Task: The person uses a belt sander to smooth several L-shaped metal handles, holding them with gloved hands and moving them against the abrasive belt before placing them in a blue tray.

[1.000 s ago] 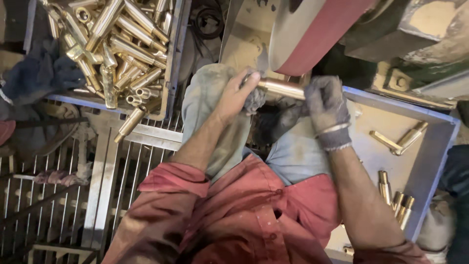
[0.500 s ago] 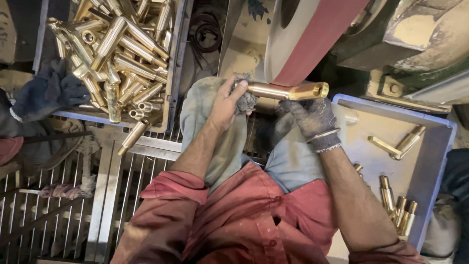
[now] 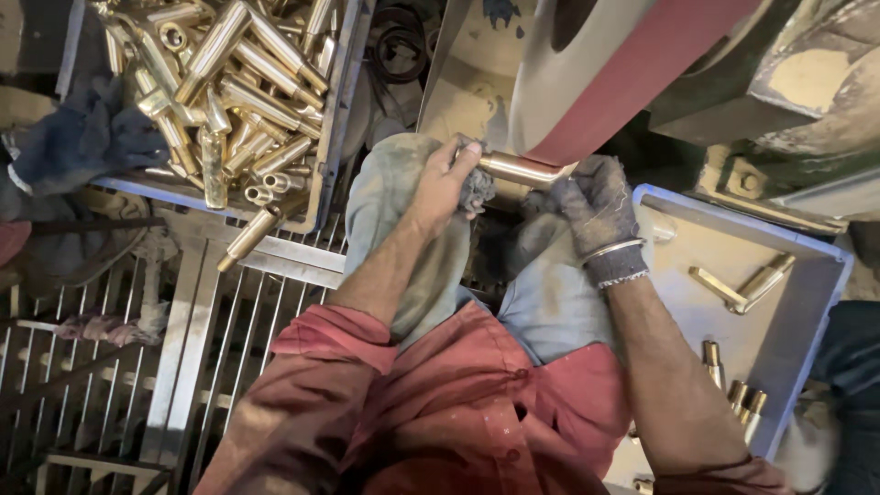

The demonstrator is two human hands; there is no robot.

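Observation:
A brass tube (image 3: 519,169) lies crosswise under the red belt of a sanding wheel (image 3: 587,87), its upper side against the belt. My left hand (image 3: 440,183), bare, grips the tube's left end through a small grey rag (image 3: 477,188). My right hand (image 3: 596,206), in a grey knit glove with a metal bangle at the wrist, holds the tube's right end, which is hidden by the glove. Both hands hover over my knees.
A blue crate (image 3: 330,110) at upper left is heaped with several brass tubes (image 3: 220,82); one tube (image 3: 249,236) lies outside it on a metal grate (image 3: 183,348). A blue tray (image 3: 807,275) at right holds a few brass pieces (image 3: 738,289). Dark cloth (image 3: 73,142) lies far left.
The tube has gone from free in front of the wheel to pressed under the belt. Both hands moved slightly up and right with it.

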